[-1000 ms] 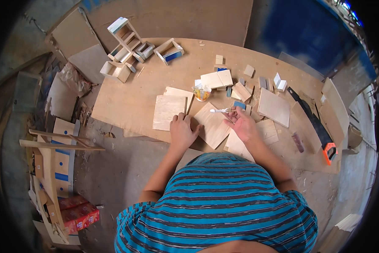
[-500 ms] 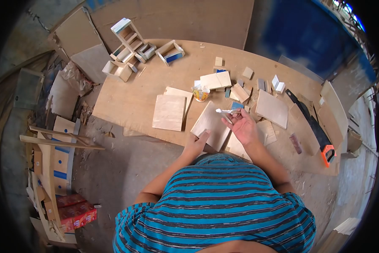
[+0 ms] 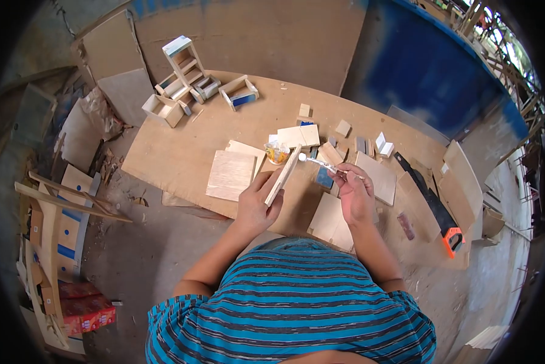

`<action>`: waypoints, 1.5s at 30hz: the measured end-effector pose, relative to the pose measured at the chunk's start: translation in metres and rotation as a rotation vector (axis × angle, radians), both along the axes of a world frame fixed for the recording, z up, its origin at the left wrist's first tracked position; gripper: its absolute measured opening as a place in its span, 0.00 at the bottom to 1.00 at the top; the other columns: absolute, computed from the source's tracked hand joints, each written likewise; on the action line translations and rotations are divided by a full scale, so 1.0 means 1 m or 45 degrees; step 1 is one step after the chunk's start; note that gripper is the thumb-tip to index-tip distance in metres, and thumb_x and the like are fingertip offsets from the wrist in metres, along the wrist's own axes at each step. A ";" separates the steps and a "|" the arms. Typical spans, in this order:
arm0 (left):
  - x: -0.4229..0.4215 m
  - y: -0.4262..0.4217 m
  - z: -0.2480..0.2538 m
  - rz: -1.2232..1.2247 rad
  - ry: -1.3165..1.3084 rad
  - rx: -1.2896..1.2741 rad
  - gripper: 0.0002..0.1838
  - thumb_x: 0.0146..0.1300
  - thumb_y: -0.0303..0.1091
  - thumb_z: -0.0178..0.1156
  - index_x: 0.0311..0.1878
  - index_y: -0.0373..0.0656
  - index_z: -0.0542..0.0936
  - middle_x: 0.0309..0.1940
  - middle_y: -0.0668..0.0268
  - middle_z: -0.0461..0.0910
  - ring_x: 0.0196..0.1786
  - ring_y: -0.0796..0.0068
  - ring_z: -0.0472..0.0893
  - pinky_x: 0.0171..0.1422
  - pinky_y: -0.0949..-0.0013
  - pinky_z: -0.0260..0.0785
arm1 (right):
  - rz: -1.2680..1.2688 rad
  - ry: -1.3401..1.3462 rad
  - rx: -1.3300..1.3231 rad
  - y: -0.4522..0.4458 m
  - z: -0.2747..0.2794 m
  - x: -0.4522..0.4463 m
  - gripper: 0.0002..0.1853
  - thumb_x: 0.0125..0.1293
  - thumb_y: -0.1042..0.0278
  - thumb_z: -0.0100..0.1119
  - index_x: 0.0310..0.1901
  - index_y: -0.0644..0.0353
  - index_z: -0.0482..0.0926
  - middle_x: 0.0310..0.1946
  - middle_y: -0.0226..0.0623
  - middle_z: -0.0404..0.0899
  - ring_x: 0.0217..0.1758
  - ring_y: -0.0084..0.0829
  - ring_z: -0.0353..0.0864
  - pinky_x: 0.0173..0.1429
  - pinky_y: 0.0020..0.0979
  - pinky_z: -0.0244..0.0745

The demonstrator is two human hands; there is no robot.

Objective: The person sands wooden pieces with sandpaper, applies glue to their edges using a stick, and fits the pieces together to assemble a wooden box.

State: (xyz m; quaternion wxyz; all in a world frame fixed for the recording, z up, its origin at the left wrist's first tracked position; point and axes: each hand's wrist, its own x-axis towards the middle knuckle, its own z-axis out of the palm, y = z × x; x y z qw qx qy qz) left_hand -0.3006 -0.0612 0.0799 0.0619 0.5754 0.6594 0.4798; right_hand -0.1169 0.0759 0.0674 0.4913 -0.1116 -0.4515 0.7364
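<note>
My left hand (image 3: 254, 209) grips a thin wooden board (image 3: 284, 175) and tilts it up so that its narrow edge faces me. In my right hand (image 3: 356, 199) is a slim glue stick or brush (image 3: 324, 164), its shaft smeared with white. A white blob of what looks like glue sits on its tip, close to the board's edge; whether they touch I cannot tell. Just behind the board stands a small patterned cup (image 3: 276, 153) with white on its rim. A flat wooden panel (image 3: 332, 221) lies on the table by my right forearm.
Two stacked panels (image 3: 230, 175) lie to the left. Small wooden boxes and a frame (image 3: 184, 64) stand at the far left of the table (image 3: 175, 145). Wood offcuts (image 3: 343, 127) are scattered behind my right hand. A handsaw (image 3: 427, 194) with an orange handle lies at the right.
My left hand has raised the board off the table and turned it onto its edge. My right hand has brought the white-tipped stick beside that edge. The view has shifted slightly.
</note>
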 end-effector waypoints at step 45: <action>-0.050 0.031 -0.011 -0.603 -2.846 0.159 0.14 0.62 0.27 0.57 0.48 0.29 0.74 0.42 0.46 0.82 0.38 0.62 0.85 0.38 0.61 0.85 | 0.028 0.172 -0.341 0.009 0.031 -0.007 0.15 0.71 0.61 0.51 0.53 0.62 0.75 0.43 0.39 0.80 0.49 0.32 0.78 0.59 0.38 0.73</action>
